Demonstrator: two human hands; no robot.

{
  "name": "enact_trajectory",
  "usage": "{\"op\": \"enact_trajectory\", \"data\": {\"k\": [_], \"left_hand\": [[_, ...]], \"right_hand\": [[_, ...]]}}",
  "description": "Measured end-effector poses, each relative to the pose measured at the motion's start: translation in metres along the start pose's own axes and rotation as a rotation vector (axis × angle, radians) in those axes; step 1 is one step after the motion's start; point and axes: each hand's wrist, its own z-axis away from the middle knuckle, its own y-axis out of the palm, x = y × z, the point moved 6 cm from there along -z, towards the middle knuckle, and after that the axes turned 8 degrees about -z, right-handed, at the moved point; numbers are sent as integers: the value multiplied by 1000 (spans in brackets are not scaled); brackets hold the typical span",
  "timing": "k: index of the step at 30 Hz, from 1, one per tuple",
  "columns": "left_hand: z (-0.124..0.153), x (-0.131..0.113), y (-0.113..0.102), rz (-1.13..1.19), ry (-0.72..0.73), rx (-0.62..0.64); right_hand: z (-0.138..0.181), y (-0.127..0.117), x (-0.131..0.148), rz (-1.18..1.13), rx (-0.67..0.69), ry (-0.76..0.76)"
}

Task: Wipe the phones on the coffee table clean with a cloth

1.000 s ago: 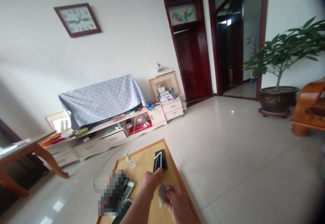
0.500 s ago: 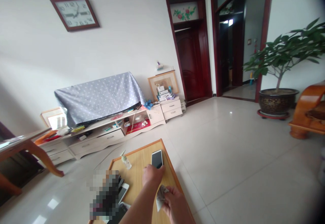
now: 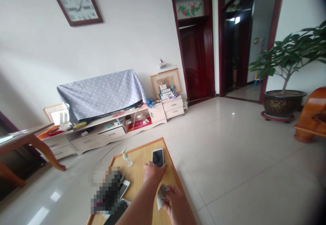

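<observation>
A white smartphone (image 3: 158,156) with a dark screen lies near the far end of the small wooden table. My left hand (image 3: 153,171) reaches over its near end, thumb at the right edge and fingers at the left, gripping it by the sides; the palm hides the lower part. Closer to me, my right hand (image 3: 176,199) pinches a crumpled greyish-white cloth (image 3: 161,196) above the table's right side. Left of my left hand stands a clear pump bottle (image 3: 127,158) with a pale green top. Another white phone (image 3: 124,188) lies left of my left forearm.
A pixelated patch covers part of the table's (image 3: 142,146) left side, by a dark device (image 3: 118,213). Beyond are a low white cabinet (image 3: 99,140), a cloth-covered object (image 3: 102,94) and a potted plant (image 3: 284,102). A wooden table leg (image 3: 48,152) stands at left.
The view has shifted slightly, so the room sits a little further right. My left hand stays at the phone and my right hand keeps the cloth, both nearly still.
</observation>
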Motion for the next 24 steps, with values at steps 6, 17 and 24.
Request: {"op": "enact_trajectory", "data": {"k": [6,17,24], "left_hand": [[-1,1,1,6,3,13],[-7,1,4,33,7,7],[-9,4,6,36,22,-2]], "right_hand": [[0,2,-1,18,5,2],[-11,-6,-15,25,-27,-2],[-18,-14,-22,16,-35,-5]]}}
